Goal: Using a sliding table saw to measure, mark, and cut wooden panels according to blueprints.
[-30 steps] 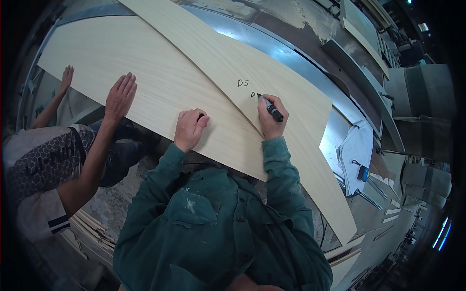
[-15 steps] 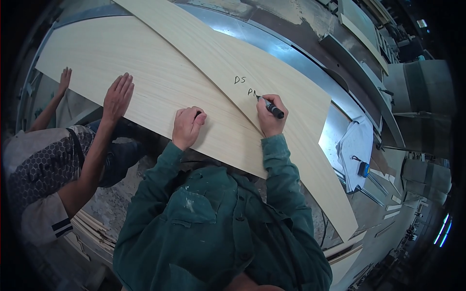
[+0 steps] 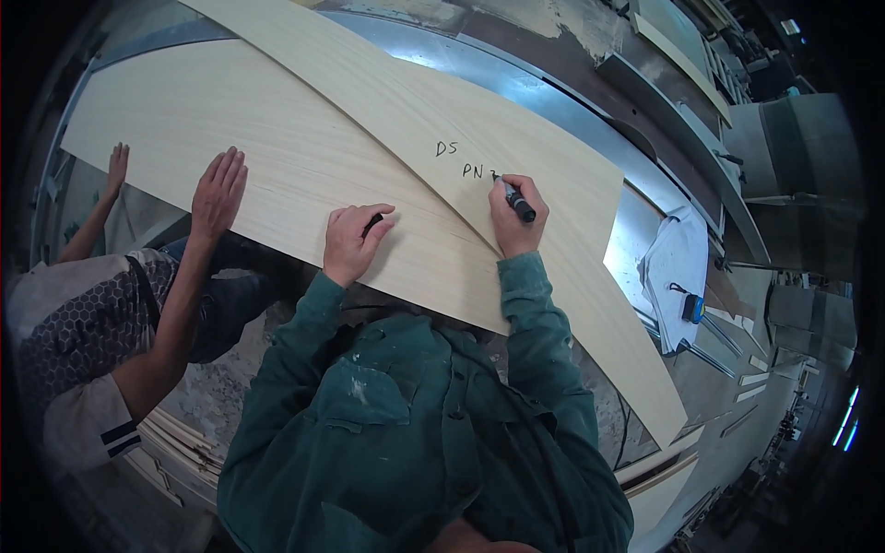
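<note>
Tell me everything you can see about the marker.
The marker is cylindrical, black with a greyish section, apparently plastic. It is uncapped and gripped in the right hand, which hides part of it. It slants, blunt black end toward the lower right, tip at the dark handwriting on the upper pale board.

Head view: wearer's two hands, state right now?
Left hand: closed, holding a small black object.
Right hand: closed, holding a black marker, tip at the upper board.
</note>
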Demonstrator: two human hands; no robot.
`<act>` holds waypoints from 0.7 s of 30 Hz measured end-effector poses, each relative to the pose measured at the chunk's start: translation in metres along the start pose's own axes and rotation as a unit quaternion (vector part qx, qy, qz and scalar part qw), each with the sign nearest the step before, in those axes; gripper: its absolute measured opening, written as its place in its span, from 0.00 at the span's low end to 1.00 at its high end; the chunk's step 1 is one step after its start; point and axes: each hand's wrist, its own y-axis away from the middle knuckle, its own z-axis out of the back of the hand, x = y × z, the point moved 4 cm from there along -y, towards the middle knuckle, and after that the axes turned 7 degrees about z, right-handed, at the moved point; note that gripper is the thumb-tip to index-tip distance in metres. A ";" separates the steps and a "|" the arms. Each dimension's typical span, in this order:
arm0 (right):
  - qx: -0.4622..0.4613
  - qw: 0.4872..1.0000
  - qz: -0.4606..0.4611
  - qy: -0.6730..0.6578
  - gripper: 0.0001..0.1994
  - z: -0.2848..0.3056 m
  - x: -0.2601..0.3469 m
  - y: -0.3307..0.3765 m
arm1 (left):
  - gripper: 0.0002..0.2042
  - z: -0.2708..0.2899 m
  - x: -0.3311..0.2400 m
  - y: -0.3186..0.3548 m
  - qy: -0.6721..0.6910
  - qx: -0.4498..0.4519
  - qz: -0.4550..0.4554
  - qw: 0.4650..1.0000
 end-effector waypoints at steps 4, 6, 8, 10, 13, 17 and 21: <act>-0.008 0.997 0.069 0.043 0.07 -0.003 0.015 0.014 | 0.14 0.006 0.001 -0.010 -0.010 0.027 -0.005 1.000; 0.015 0.994 0.104 0.036 0.07 0.001 0.038 0.018 | 0.15 0.002 0.000 -0.012 0.010 0.033 0.008 0.999; 0.065 0.995 0.059 -0.057 0.07 0.022 0.053 0.020 | 0.15 -0.015 -0.017 -0.011 0.036 0.048 0.015 0.998; 0.092 0.991 0.035 -0.094 0.08 0.054 0.068 0.027 | 0.15 -0.023 -0.053 -0.010 0.199 0.039 0.028 0.979; 0.157 0.970 0.002 -0.186 0.09 0.105 0.075 0.049 | 0.19 -0.072 -0.102 0.005 0.403 0.187 0.106 0.889; 0.114 0.931 -0.140 -0.317 0.07 0.191 0.063 0.085 | 0.15 -0.151 -0.175 0.046 0.588 0.327 0.302 0.675; 0.020 0.961 -0.138 -0.238 0.06 0.289 0.050 0.131 | 0.15 -0.199 -0.251 0.083 0.543 0.494 0.306 0.605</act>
